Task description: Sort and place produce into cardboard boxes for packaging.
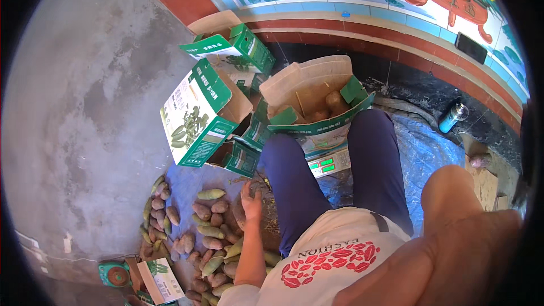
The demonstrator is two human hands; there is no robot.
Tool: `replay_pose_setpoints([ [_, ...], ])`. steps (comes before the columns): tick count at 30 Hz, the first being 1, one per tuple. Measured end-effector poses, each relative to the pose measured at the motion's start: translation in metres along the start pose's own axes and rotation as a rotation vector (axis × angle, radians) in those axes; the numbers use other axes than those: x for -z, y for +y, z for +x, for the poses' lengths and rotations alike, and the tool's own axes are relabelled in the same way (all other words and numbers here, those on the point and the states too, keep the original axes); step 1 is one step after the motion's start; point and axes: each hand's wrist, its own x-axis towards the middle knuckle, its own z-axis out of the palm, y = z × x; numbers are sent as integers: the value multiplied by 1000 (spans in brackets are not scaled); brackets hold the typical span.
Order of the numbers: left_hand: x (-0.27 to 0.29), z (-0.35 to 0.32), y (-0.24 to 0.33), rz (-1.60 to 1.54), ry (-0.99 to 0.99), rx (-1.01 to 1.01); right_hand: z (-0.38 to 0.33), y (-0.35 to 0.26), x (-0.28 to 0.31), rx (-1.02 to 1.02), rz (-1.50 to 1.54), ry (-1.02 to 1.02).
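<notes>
My left hand (251,201) is low over the heap of oblong green and brownish produce (212,243). Its fingers look spread, and a brown oblong piece (238,213) lies right beside its wrist side. On the right, my right arm (447,198) is bent close to the camera; its hand does not show. Between my knees a green and brown cardboard box (317,130) stands with its flaps up, holding several brown oblong pieces (336,103). A scale's lit panel (330,163) shows in front of that box.
More green and white boxes (198,113) stand left of it, another (235,51) behind. A blue sheet (425,153) covers the floor. A blue bottle (453,118) and a phone (471,48) are near the tiled wall. An opened carton (161,280) lies low at left.
</notes>
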Motion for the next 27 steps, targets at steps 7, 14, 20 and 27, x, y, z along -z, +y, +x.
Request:
replay_pose_setpoints([
  [7,-3,-1,-4,44,-4,5,-18,1,-22,34,26,13],
  [14,-6,14,-4,-172,-18,136,-3,3,-26,80,-4,17],
  [20,24,39,75,-497,36,229,39,6,-7,-151,12,58],
  [27,58,68,168,-568,145,-70,9,30,42,-75,64,-156],
])
